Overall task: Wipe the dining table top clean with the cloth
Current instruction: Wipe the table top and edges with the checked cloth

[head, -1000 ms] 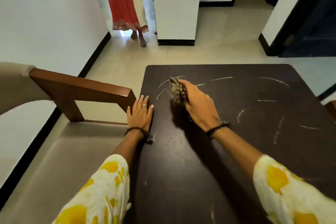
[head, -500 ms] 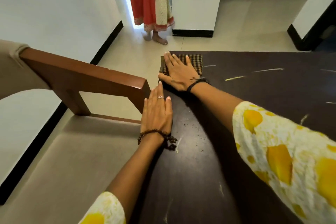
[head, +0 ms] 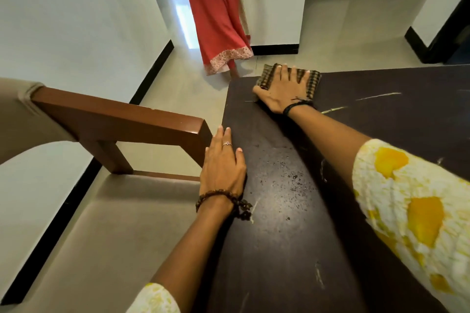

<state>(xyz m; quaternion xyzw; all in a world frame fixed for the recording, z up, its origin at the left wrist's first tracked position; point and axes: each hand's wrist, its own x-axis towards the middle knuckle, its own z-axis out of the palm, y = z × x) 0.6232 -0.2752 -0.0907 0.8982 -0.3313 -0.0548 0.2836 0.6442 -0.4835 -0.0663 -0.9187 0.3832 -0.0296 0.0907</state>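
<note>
Dark streaked table (head: 292, 211): right hand (head: 282, 91) flat on checked cloth (head: 314, 80), grip spread.

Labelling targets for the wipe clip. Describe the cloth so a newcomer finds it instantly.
Start at the dark table filling the lower right. Follow its left edge to the far corner, where the right hand lies flat. The cloth is the brown checked fabric under that hand, the only patterned thing on the table.

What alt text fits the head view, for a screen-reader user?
The right hand presses a checked cloth flat on the far left corner of a dark table top marked with pale streaks. The left hand lies flat on the table's left edge beside a wooden chair; someone in a red garment stands beyond.
</note>
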